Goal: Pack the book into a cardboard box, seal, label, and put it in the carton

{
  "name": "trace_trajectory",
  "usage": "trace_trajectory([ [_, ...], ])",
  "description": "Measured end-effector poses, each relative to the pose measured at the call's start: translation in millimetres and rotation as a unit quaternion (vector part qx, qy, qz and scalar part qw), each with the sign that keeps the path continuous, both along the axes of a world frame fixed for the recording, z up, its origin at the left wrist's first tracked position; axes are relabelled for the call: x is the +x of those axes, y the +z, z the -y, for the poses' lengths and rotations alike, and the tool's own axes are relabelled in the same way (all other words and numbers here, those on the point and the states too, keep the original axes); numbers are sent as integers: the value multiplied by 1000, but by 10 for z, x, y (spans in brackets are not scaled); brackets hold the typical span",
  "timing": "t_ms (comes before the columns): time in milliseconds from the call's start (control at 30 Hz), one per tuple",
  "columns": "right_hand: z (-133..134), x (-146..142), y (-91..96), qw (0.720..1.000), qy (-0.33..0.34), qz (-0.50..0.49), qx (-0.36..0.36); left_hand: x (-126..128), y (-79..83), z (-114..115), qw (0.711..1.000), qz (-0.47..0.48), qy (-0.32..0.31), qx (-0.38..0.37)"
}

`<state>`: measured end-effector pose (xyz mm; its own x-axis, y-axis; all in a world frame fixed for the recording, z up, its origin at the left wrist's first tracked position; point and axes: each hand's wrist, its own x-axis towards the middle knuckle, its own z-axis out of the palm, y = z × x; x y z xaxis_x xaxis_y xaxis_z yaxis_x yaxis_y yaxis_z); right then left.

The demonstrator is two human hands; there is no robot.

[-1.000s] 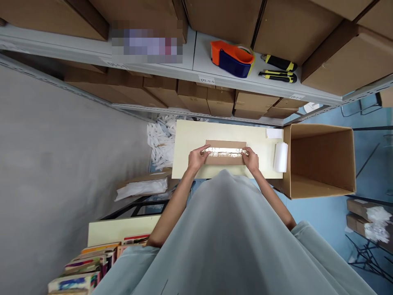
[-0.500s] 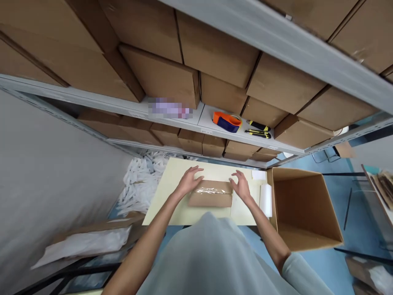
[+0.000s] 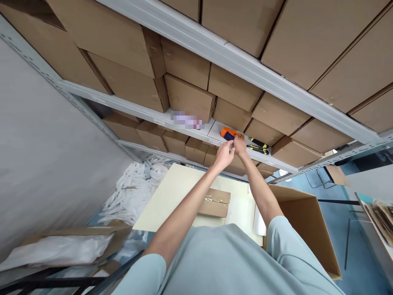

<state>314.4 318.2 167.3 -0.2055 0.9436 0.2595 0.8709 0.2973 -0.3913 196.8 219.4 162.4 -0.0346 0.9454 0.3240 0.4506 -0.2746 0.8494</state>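
Observation:
On the shelf in front of me lies an orange and dark blue tape dispenser [image 3: 226, 132], still resting there, its near right part covered by my hands. My right hand [image 3: 240, 145] is closed at the dispenser's tape roll end, its fingertips partly hidden. Close beside it, my left hand [image 3: 225, 156] is raised just in front of the shelf edge, fingers apart and holding nothing visible. Below my forearms, a small cardboard box [image 3: 216, 202] with clear tape along its top sits on the cream tabletop [image 3: 172, 190].
Two yellow and black utility knives [image 3: 258, 148] lie right of the dispenser. Cardboard boxes fill the shelves [image 3: 144, 110]. A large open carton [image 3: 302, 217] stands right of the table, beside a white roll [image 3: 259, 221]. White scraps [image 3: 132, 190] are heaped at the left.
Both hands have left the taped box and reached forward and up to the tape dispenser on the shelf. My right hand has closed at it. The view has shifted.

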Motion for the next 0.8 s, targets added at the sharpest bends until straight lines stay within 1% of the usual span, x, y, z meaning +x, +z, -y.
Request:
trace_trajectory([
  [100,112,38,-8,999,-34,10,-31,-57,-200,214,997,67,13,-23],
  [133,209,56,-29,999,-35,-10,-35,-94,-270,298,995,96,19,-27],
  [200,513,77,-125,994,-14,-101,-39,-183,-402,506,987,154,33,-18],
  [233,716,75,-198,985,5,-170,-43,-230,-459,632,984,176,38,-4],
  [267,946,63,-281,969,33,-240,-53,-275,-508,771,981,191,40,11],
  [333,1444,12,-442,924,82,-363,-91,-357,-577,1075,979,198,39,33],
  [400,1916,-59,-541,883,89,-442,-129,-431,-610,1375,980,192,36,35],
  [433,2119,-96,-558,870,87,-464,-145,-466,-615,1511,981,188,32,31],
  [467,2293,-131,-553,861,86,-475,-159,-502,-615,1635,982,184,27,27],
  [533,2555,-188,-499,855,93,-474,-190,-572,-607,1839,985,173,14,19],
  [667,2855,-269,-377,851,111,-451,-246,-684,-574,2122,988,151,-15,8],
  [800,3061,-303,-379,857,95,-447,-239,-816,-489,2338,991,132,-33,6],
])
